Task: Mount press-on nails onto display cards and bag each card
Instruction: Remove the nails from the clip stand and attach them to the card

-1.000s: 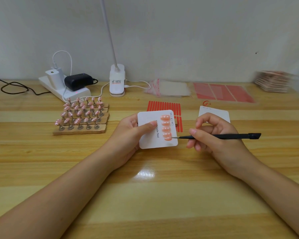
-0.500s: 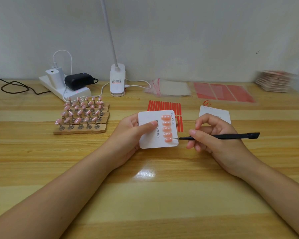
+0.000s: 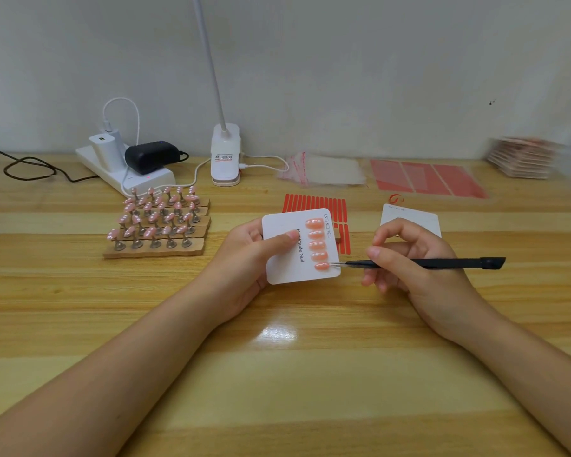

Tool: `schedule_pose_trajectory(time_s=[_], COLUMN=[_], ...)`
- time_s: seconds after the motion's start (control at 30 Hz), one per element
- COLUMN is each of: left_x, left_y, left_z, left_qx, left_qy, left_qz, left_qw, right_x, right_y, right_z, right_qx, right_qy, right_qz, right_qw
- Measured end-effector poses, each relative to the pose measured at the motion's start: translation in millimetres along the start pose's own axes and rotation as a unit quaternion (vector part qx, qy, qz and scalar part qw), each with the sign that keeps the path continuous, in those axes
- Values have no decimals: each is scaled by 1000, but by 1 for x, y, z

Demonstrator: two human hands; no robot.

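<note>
On the display card (image 3: 285,255) gripped by the left hand (image 3: 248,258), five nails sit while the right hand (image 3: 412,258), pinching tweezers (image 3: 422,262), seats the nearest nail (image 3: 321,266); many nails on stands (image 3: 157,222) and bagging remain.

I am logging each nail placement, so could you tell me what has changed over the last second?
Very little. The tweezers in the right hand eased their tip down the card from the fourth nail to the fifth nail, which is now the lowest in the row. The left hand holds the card as before, thumb on its face. The nail stands have not moved.
</note>
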State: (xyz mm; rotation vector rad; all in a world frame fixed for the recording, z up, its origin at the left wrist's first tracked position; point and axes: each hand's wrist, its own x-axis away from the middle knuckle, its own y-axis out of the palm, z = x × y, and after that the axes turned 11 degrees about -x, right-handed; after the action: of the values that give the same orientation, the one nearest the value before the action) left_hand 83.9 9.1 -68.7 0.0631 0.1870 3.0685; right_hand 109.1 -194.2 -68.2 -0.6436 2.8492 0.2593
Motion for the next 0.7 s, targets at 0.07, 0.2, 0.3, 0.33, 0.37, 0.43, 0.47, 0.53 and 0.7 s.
schedule_pose_trajectory(time_s=[0.07,0.2,0.3,0.33,0.37,0.43,0.47,0.53,0.7], left_x=[0,0,0,0,0,1,1,2,1], left_y=[0,0,1,1,1,2,2,2,4], left_z=[0,0,-1,-1,-1,-1,-1,-1,0], left_qx=[0,1,-2,-4,-7,-11,-13,-18,-28], left_qy=[-1,1,7,10,13,16,17,18,20], left_qz=[3,4,4,3,2,2,2,2,4], left_qw=[1000,1000,1000,1000,1000,1000,1000,1000,999], right_x=[-1,-3,-5,-5,-5,-5,-4,-4,-5], right_y=[0,2,11,14,16,21,23,24,23], right_z=[-1,-2,-3,-2,0,3,4,4,6], right_qx=[-19,-62,-11,11,33,62,68,78,64], right_qy=[-17,-18,45,56,52,28,17,8,8], right_qz=[38,128,97,77,59,31,15,-6,-18], right_qw=[999,990,994,995,996,997,997,997,998])
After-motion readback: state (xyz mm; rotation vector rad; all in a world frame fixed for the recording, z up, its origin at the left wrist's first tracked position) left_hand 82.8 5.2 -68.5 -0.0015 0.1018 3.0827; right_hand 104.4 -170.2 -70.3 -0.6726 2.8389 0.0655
